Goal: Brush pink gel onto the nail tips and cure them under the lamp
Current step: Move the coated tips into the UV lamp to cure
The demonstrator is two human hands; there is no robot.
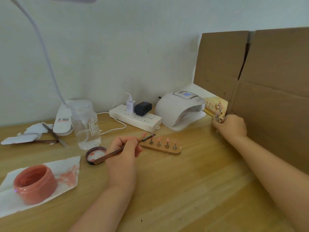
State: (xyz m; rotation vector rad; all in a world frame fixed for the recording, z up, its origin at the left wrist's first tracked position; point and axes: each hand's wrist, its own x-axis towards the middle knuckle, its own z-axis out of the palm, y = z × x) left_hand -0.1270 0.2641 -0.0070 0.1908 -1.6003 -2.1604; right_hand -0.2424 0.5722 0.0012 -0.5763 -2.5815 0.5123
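My left hand (124, 152) grips a thin brown brush (122, 149), its tip pointing up and right over the near end of a wooden strip holder (163, 150) that carries several pink nail tips on metal stands. My right hand (231, 125) grips the near end of another wooden holder (217, 108) with pink tips, to the right of the white curing lamp (179, 108), whose display is lit. An open jar of pink gel (34, 184) stands on a stained paper sheet (66, 174) at the lower left.
The jar's lid (96, 155) lies by a clear pump bottle (86, 124). A power strip (135, 118) with two chargers sits behind. A white desk lamp base (62, 123), paper scraps and a metal tool (53, 135) lie at the left. Cardboard (267, 84) walls the right side.
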